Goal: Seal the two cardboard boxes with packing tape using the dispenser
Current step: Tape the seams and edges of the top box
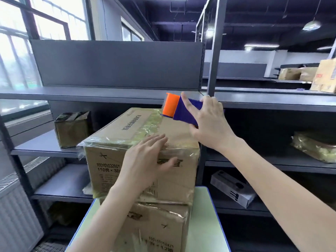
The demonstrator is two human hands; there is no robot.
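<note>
Two cardboard boxes are stacked on a pale green table (201, 215). The upper box (116, 139) has clear tape strips across its top and down its front; the lower box (154, 230) sits under it, partly hidden by my left arm. My left hand (145, 160) lies with straight fingers over the front top edge of the upper box, pressing on the tape. My right hand (209, 122) grips the blue and orange tape dispenser (179, 109) above the far right part of the upper box's top, with its orange end close to the box.
Dark grey metal shelving (116, 93) stands right behind the boxes. A small olive bag (71, 129) sits on the left shelf, a grey block (232, 188) and a plastic-wrapped bundle (314, 146) on the right shelves. More cartons (323, 77) stand far right.
</note>
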